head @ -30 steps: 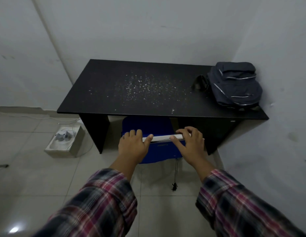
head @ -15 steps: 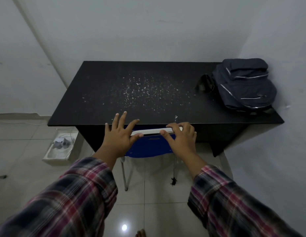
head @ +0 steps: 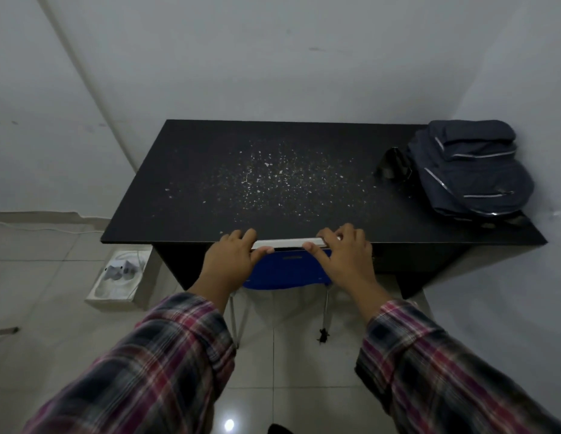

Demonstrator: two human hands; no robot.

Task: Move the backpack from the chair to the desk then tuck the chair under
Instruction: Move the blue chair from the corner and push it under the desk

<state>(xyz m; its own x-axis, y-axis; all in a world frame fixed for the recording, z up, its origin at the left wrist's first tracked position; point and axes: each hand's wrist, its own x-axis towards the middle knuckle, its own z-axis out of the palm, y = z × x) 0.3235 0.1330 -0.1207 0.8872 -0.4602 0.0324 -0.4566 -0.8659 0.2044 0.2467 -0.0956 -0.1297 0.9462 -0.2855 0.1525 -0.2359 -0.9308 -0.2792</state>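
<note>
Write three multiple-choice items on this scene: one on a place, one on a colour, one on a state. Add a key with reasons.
1. Where does the backpack lie?
A. on the floor
B. on the desk's right end
C. on the chair's seat

2. What colour is the chair's backrest?
A. red
B. green
C. blue

3. What are the left hand and right hand doing?
A. gripping the chair's top rail
B. lifting the backpack
C. hanging free

Key: 1 B, it sits by the right wall; 2 C, blue shows between the hands; 3 A, fingers curl over the rail.

a single head-worn wide-angle view looks forward and steeply down, close over the speckled black rectangular desk point(head: 273, 183), facing the white wall corner point(head: 479, 73).
</note>
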